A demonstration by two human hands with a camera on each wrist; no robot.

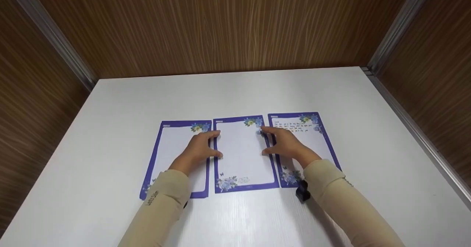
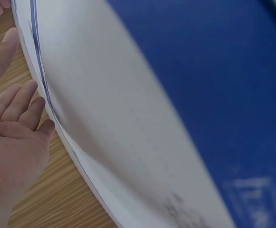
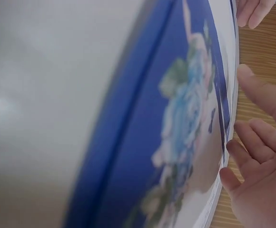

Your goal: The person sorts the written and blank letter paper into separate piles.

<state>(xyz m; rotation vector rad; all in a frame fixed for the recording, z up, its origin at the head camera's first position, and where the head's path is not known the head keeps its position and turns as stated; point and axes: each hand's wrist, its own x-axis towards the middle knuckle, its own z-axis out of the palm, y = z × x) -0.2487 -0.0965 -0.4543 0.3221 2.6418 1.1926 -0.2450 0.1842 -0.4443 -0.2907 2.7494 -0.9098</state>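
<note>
Three sheets of letter paper with purple-blue borders and flower prints lie side by side on a white table. My left hand point(image 1: 198, 147) is at the left edge of the middle sheet point(image 1: 241, 151), its thumb and fingertips over the border. At the opposite edge is my right hand point(image 1: 287, 144), thumb and fingers spread in the same way. Both wrist views show the fingers loosely extended, with no paper pinched. The left sheet point(image 1: 176, 147) looks blank where visible, while the right sheet point(image 1: 320, 144) bears handwritten lines near its top. Forearms hide parts of both outer sheets.
The white table point(image 1: 235, 96) extends around the sheets and ends at a wood-grain panel point(image 1: 235, 26) behind. More wood-grain panels with metal corner strips stand at left and right. A small black object point(image 1: 303, 191) is beside the right sleeve.
</note>
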